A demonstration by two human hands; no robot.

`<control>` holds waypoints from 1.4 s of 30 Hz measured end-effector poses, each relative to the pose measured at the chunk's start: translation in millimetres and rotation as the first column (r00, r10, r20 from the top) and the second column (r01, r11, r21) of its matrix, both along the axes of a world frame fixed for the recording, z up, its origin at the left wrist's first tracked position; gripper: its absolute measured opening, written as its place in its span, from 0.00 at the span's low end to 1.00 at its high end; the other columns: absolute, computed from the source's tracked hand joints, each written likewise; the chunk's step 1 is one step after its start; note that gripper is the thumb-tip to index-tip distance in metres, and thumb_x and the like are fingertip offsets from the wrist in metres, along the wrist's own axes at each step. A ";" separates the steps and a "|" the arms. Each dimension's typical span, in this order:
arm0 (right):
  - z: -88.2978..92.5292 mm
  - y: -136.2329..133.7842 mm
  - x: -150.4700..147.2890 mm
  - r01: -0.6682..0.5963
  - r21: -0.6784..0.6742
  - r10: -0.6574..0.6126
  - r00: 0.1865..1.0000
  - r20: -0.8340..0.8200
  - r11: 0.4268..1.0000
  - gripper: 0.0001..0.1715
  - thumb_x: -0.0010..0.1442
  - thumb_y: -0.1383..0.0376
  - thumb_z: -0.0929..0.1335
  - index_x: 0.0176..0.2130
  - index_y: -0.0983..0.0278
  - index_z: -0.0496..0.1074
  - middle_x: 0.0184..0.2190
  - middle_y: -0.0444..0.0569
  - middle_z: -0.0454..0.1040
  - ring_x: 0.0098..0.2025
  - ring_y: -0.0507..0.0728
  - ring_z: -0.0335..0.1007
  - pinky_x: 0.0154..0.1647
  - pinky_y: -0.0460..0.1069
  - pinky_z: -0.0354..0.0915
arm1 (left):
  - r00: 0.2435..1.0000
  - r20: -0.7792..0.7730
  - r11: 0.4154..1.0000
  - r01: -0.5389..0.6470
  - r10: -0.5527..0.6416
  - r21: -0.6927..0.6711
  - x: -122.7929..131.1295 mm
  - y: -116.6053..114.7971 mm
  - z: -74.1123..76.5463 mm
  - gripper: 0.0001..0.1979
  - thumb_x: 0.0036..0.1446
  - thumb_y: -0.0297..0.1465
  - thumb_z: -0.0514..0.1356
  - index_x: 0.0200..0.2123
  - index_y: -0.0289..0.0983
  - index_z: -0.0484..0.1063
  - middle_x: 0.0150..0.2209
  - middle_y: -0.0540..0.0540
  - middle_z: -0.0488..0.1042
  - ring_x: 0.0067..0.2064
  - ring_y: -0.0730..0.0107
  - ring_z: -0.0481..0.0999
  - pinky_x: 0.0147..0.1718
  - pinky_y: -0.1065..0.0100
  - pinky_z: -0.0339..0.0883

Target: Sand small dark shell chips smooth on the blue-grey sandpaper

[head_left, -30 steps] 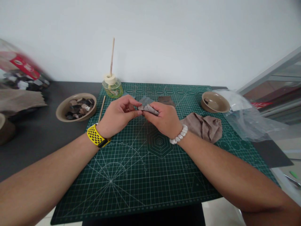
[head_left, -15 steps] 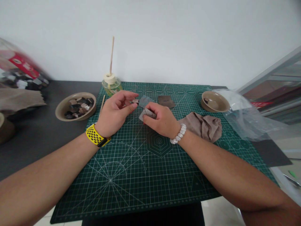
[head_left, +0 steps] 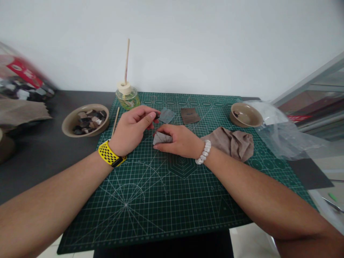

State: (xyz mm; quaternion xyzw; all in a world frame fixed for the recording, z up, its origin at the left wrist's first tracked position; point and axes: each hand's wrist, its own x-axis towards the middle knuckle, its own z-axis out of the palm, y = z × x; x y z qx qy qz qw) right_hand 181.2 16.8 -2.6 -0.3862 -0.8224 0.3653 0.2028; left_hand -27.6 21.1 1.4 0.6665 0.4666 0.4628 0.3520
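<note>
1. Biggest on show, the flat green cutting mat with white gridlines [head_left: 185,200], smooth-looking; call its far edge twelve o'clock.
2. Between two and three, a crumpled brown cloth [head_left: 238,145], all soft, loose folds.
3. Out around ten, by the mat's edge, a round tan bowl [head_left: 69,123] holding angular black and brown chunks [head_left: 92,121].
4. Toward ten-thirty, the left hand [head_left: 133,126], thumb and fingertips pinched narrow on a small dark piece [head_left: 157,116].
5. Near twelve, the right hand [head_left: 185,141], curled around a creased, folded grey sheet [head_left: 162,137] poking out toward nine.
6. That sheet looks paper-thin, light, springy; I'd grip it across the fold.
7. Smallest, at eleven, the piece itself, mostly hidden: probably hard and light, perhaps slippery, so opposite sides suit a pinch.
</note>
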 end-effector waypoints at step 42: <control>1.9 6.8 5.8 0.280 0.008 -0.267 0.923 -0.278 0.960 0.08 0.54 0.64 0.72 0.34 0.57 0.68 0.32 0.40 0.74 0.35 0.55 0.69 0.40 0.52 0.65 | 0.738 -0.599 0.945 0.307 -0.310 -0.111 4.5 -2.4 7.7 0.23 0.46 0.42 0.78 0.37 0.42 0.70 0.38 0.47 0.73 0.42 0.51 0.73 0.42 0.55 0.62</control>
